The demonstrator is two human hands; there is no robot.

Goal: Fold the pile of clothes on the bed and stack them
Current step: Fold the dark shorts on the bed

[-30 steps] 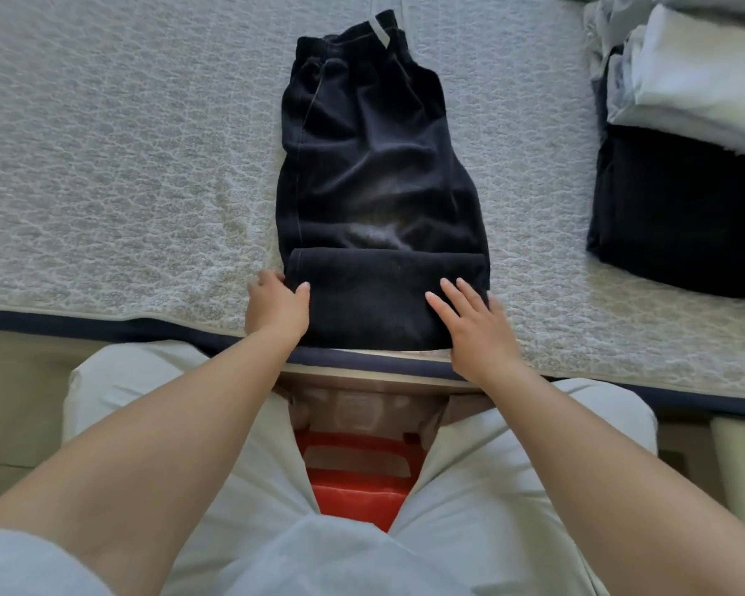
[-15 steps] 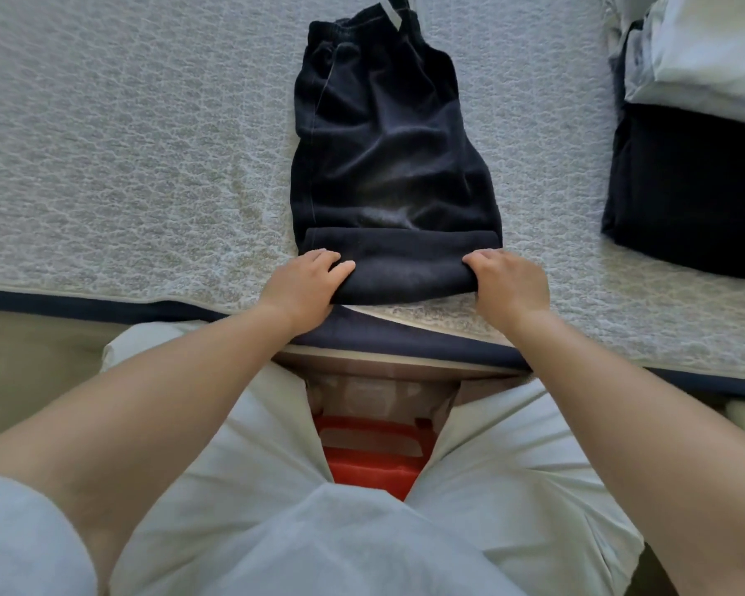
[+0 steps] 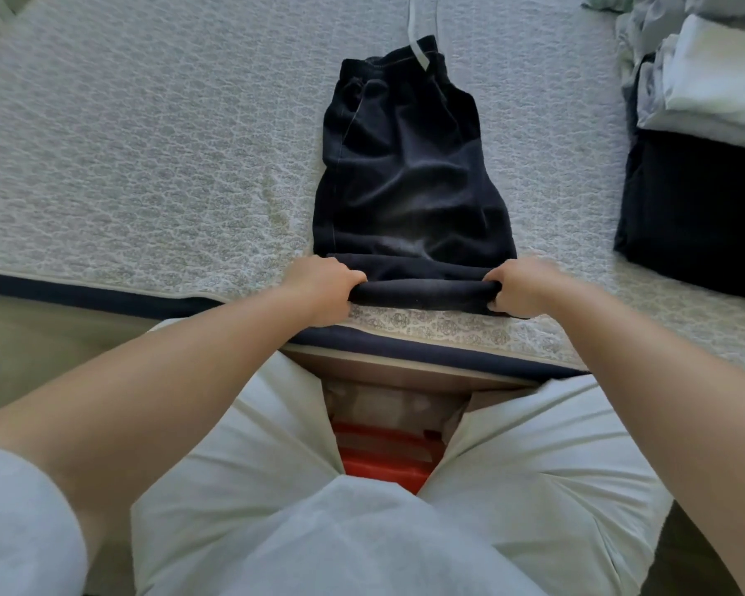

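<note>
A: Nearest first. What sits below the hands?

B: Pale trousers (image 3: 512, 488), person seated. Between the knees, a red stool (image 3: 383, 460). Just above that, the bed (image 3: 147, 165) edge with a dark border strip, running under both wrists.

A: Left hand?

B: Left hand (image 3: 321, 288) curled tight round the left end of the near fold of the shorts (image 3: 409, 174). Fingers wrapped over the top of the roll, knuckles up.

A: Right hand?

B: Right hand (image 3: 523, 286) the same on the right end. Fingers curled in, pinching the roll. Slightly blurred, so the fingertips are hard to make out.

A: And the shorts themselves?

B: Dark, flat on the quilted cover, directly beyond the hands. Near end doubled into a thick roll spanning hand to hand, close to the bed edge. Remainder stretches away from the hands, narrowing to the waistband at the far end. A pale drawstring (image 3: 418, 53) trails from the waistband, further off.

A: Anything to the side?

B: Right of the right hand and farther back, a stack (image 3: 702, 165): dark folded cloth at the bottom, pale folded pieces on top. Well apart from the shorts.
</note>
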